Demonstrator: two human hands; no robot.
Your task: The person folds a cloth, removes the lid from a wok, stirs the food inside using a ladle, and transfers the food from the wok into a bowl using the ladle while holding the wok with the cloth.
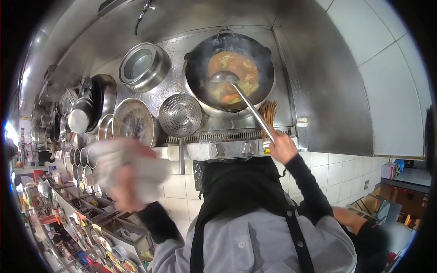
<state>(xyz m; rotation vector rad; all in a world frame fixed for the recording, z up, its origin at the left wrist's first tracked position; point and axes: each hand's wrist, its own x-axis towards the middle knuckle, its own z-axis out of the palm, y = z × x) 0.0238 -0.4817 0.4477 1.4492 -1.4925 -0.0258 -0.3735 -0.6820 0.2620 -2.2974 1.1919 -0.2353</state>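
Note:
My right hand (pixel 283 146) is closed around the long metal handle of a ladle (pixel 249 103). The ladle's bowl rests over the orange broth and vegetables (pixel 233 63) inside a large dark wok (pixel 199 75), and steam hangs above it. Off to the left, away from the stove, my left hand (pixel 123 187) grips a whitish cloth (pixel 148 172) with a bit of red near its top. Motion smears both the cloth and that hand. A perforated strainer (pixel 180 116) lies between the cloth and the wok, its handle sticking out past the stove's front edge.
On the steel stovetop stand a lidded metal pot (pixel 157 68) and a wide worn pan (pixel 134 119). A bamboo brush (pixel 268 113) is close to the ladle handle. Stove knobs (pixel 249 147) line the front. Pans hang at left above crowded shelves; another person's arm (pixel 348 217) shows behind, lower right.

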